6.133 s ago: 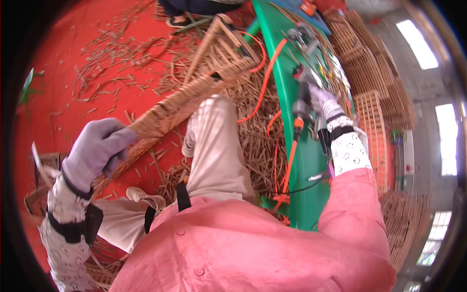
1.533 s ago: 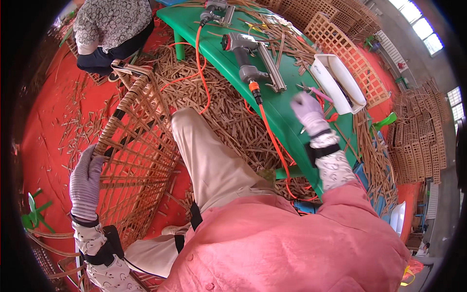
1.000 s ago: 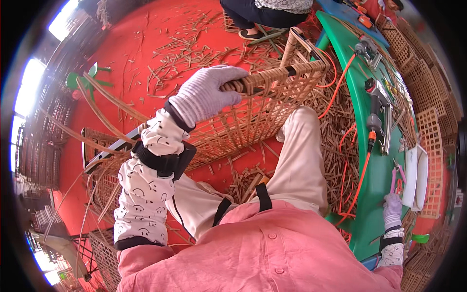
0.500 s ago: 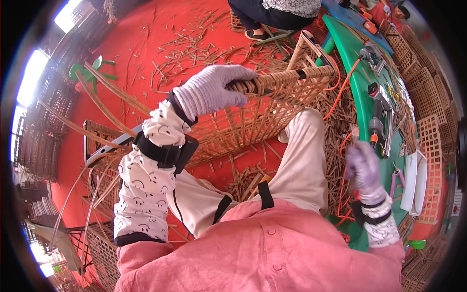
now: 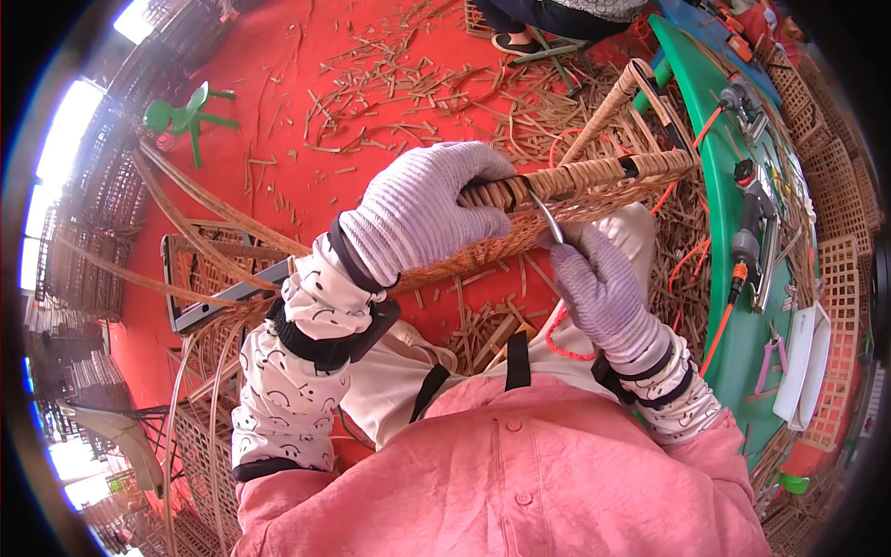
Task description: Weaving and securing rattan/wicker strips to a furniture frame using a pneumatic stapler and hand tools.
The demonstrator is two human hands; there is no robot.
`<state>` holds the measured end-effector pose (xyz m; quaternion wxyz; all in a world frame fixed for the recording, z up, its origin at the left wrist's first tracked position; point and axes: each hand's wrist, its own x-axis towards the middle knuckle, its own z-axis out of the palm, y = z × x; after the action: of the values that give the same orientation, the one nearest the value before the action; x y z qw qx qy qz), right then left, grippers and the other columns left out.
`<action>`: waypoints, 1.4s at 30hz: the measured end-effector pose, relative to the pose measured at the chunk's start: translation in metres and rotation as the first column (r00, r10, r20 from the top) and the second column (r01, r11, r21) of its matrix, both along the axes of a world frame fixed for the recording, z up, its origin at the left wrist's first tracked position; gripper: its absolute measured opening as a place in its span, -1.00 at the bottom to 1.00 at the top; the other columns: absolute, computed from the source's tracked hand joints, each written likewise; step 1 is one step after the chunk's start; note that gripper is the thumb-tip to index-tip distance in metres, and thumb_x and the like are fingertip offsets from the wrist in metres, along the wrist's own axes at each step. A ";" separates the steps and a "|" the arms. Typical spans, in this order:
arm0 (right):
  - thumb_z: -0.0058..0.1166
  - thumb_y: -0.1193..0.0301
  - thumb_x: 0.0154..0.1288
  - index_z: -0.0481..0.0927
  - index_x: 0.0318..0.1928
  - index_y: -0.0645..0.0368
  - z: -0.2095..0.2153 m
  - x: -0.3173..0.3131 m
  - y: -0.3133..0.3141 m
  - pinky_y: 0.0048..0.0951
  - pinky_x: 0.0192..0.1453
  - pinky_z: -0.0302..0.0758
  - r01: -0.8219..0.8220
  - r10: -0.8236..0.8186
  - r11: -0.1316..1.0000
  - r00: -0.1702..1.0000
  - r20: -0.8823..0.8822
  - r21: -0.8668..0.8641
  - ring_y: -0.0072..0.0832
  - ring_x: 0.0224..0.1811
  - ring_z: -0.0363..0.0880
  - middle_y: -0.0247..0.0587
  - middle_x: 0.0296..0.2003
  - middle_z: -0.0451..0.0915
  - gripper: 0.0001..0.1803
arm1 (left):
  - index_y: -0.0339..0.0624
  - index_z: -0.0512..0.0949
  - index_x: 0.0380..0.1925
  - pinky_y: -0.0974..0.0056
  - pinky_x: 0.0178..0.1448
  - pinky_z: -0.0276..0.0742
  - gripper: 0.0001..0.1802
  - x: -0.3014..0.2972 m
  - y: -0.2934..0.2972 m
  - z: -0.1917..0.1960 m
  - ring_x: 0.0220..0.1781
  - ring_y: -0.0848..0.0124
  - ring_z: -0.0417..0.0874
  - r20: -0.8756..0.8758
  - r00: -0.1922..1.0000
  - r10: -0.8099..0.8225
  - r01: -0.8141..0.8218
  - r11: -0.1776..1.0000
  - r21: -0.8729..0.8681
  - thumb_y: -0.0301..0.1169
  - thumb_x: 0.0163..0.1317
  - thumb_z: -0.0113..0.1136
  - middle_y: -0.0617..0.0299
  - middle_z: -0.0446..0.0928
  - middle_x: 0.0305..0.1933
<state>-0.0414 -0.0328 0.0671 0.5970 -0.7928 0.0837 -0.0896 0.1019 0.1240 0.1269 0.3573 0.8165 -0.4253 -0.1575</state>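
My left hand [image 5: 422, 212], in a pale purple knit glove, is closed around the wrapped top rail of a brown woven rattan basket frame [image 5: 594, 174] that lies across my lap. In my gloved right hand [image 5: 605, 292] is a slim metal pick [image 5: 549, 219]. Its narrow tip touches the wrapping on the rail, just right of my left fingers; whether it goes under a strand I cannot tell. A red cord [image 5: 557, 345] loops below my right hand. Long loose rattan strands [image 5: 200, 200] stick out at the frame's left end, near a dark metal bar [image 5: 232, 299].
On the right, a green table [image 5: 710, 167] bears power tools [image 5: 747, 237], pink-handled cutters [image 5: 769, 362] and a white tray [image 5: 803, 367]. A green stool [image 5: 190, 116] stands far left. Rattan scraps [image 5: 436, 107] litter the red floor. Another person [image 5: 557, 19] sits at the far side.
My right hand has come from beside the table to the rail, and the pick now touches the wrapping. My left hand still grips the rail; the view has shifted slightly.
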 end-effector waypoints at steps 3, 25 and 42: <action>-0.09 0.43 0.32 0.49 -0.12 0.30 0.010 -0.007 -0.003 -0.55 -0.35 0.35 0.051 -0.040 0.978 0.997 -0.060 0.205 -0.62 -0.46 0.37 -0.28 -0.47 0.45 -0.78 | -0.21 0.46 -0.05 0.37 -0.08 0.47 -0.48 0.000 -0.001 -0.006 -0.24 0.51 0.50 0.011 0.998 -0.058 0.058 0.996 -0.066 -0.50 -0.10 0.35 0.22 0.53 -0.26; -0.09 0.39 0.31 0.55 -0.25 0.34 0.046 0.010 -0.058 -0.49 -0.37 0.41 -0.340 0.291 0.936 0.892 -0.346 -0.090 -0.54 -0.48 0.46 -0.19 -0.52 0.52 -0.75 | -0.23 0.41 -0.04 0.34 0.04 0.41 -0.50 -0.005 -0.005 -0.001 -0.12 0.49 0.48 -0.114 0.982 -0.149 0.145 0.989 -0.036 -0.64 -0.08 0.23 0.25 0.49 -0.17; -0.04 0.36 0.28 0.57 -0.17 0.23 0.024 0.006 -0.067 -0.30 -0.31 0.48 -0.315 0.336 0.841 0.941 -0.033 -0.441 -0.09 -0.35 0.56 0.06 -0.42 0.56 -0.77 | -0.29 0.48 -0.21 0.39 -0.11 0.47 -0.65 -0.020 -0.017 0.004 -0.28 0.55 0.52 -0.224 0.973 0.054 -0.054 0.998 0.006 -0.51 -0.04 0.34 0.24 0.52 -0.35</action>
<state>-0.0354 -0.0998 0.0911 0.4108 -0.9072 -0.0881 -0.0218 0.0814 0.1074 0.1308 0.4070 0.8050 -0.3597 -0.2387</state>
